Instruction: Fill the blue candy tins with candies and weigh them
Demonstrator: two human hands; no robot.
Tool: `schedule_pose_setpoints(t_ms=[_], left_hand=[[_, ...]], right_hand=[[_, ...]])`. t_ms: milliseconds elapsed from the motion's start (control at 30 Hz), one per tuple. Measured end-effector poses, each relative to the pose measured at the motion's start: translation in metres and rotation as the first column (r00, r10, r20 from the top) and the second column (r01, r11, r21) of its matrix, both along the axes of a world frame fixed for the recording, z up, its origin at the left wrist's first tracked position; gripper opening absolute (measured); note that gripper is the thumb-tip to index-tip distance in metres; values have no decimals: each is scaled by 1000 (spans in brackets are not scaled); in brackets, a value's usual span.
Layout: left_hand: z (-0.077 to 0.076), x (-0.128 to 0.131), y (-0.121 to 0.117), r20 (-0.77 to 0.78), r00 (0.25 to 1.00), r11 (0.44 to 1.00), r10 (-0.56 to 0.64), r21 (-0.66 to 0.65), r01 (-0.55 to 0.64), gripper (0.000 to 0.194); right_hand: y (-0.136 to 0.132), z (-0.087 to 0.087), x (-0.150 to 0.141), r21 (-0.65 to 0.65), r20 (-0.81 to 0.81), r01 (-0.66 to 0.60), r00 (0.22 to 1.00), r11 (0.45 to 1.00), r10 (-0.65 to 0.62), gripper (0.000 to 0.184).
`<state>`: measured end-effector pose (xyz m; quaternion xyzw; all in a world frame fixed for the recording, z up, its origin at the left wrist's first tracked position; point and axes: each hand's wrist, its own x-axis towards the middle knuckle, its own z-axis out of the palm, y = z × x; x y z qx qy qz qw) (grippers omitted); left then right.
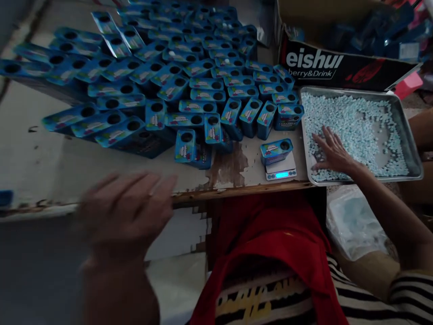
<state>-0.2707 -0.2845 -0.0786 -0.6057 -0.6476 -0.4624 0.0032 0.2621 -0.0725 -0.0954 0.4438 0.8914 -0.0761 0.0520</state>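
Observation:
My right hand point(333, 153) is spread open on the small pale-blue pellets point(348, 117) at the left side of a metal tray point(414, 153). Left of the tray, a blue box point(275, 152) with a round dark hole in its top sits on a small white scale point(280, 169) with a lit display. My left hand point(126, 207) hovers in front of the table's front edge, smeared by motion. Its fingers look bent, but whether they hold anything does not show. Many similar blue boxes point(184, 144) stand in packed rows beyond it.
Behind the tray, a black printed carton point(314, 67) holds more blue items. A clear plastic bag point(355, 221) with pale contents lies below the tray. The worn wooden table point(50, 167) ends in a rough front edge. A blue object point(6, 197) lies at far left.

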Motion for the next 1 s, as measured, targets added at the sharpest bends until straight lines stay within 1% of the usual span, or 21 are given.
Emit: schedule_pose_setpoints(t_ms=[33, 67, 100, 133, 200, 267, 400, 467, 500, 533, 567, 633, 667, 700, 733, 767, 833, 900, 933, 967, 1000], left_hand=[[-13, 0, 2, -145, 989, 999, -37, -11, 36, 29], [-24, 3, 5, -277, 958, 997, -78, -17, 77, 37], [-33, 7, 8, -368, 923, 993, -115, -21, 116, 45], [-40, 14, 10, -403, 905, 989, -139, -17, 144, 49], [-47, 30, 15, -394, 905, 986, -161, -19, 167, 47], [-47, 48, 20, -327, 930, 986, -166, -26, 167, 41], [-40, 78, 28, -171, 966, 980, -195, -72, 185, 31], [-36, 92, 33, -108, 978, 982, -178, -76, 171, 27], [-33, 99, 36, -74, 985, 986, -158, -64, 153, 28], [-30, 106, 39, -33, 990, 990, -134, -49, 132, 31], [-28, 113, 42, 19, 993, 993, -113, -39, 114, 38], [-24, 127, 49, 148, 984, 993, -103, -43, 111, 54], [-23, 133, 53, 221, 968, 990, -116, -56, 132, 62], [-23, 139, 57, 288, 948, 984, -137, -68, 163, 69], [-23, 145, 62, 341, 926, 977, -159, -79, 197, 76], [-25, 150, 66, 379, 908, 970, -176, -89, 225, 81], [-30, 158, 75, 422, 886, 959, -194, -109, 262, 88], [-36, 165, 83, 444, 875, 954, -193, -123, 273, 91], [-40, 168, 87, 455, 870, 953, -189, -129, 274, 91], [-43, 171, 90, 468, 864, 952, -186, -133, 277, 91], [-46, 174, 93, 484, 856, 949, -182, -141, 282, 87]], right_hand=[[9, -3, -2, 6, 4, -10, 1000, 1000, 10, 122], [19, -4, -5, 14, 8, -23, 1000, 1000, 23, 115], [29, -3, -8, 23, 12, -35, 999, 999, 35, 107], [38, -1, -11, 35, 12, -41, 999, 999, 40, 98], [53, 3, -17, 67, 1, -23, 1000, 998, 23, 79], [58, 6, -22, 85, -3, 9, 1000, 996, -9, 62], [50, 8, -25, 24, 38, 46, 998, 999, -47, 31], [43, 11, -19, -46, -63, 168, 983, 985, -171, 20], [41, 15, -15, -120, -165, 256, 948, 959, -273, 19], [39, 19, -9, -227, -279, 333, 878, 915, -389, 21], [38, 24, -3, -360, -376, 378, 778, 853, -503, 24], [36, 35, 11, -601, -472, 361, 560, 713, -681, 32], [34, 40, 17, -677, -484, 327, 476, 659, -734, 34], [31, 44, 23, -720, -490, 298, 421, 626, -764, 35], [28, 47, 29, -734, -501, 285, 386, 616, -775, 37], [24, 48, 33, -726, -522, 285, 364, 626, -772, 42], [17, 46, 39, -664, -587, 306, 351, 682, -729, 56], [14, 39, 42, -606, -632, 303, 378, 736, -676, 64], [14, 34, 42, -603, -644, 279, 383, 747, -663, 63], [14, 29, 41, -623, -654, 242, 361, 744, -665, 57], [16, 24, 38, -661, -666, 190, 297, 726, -685, 47]])
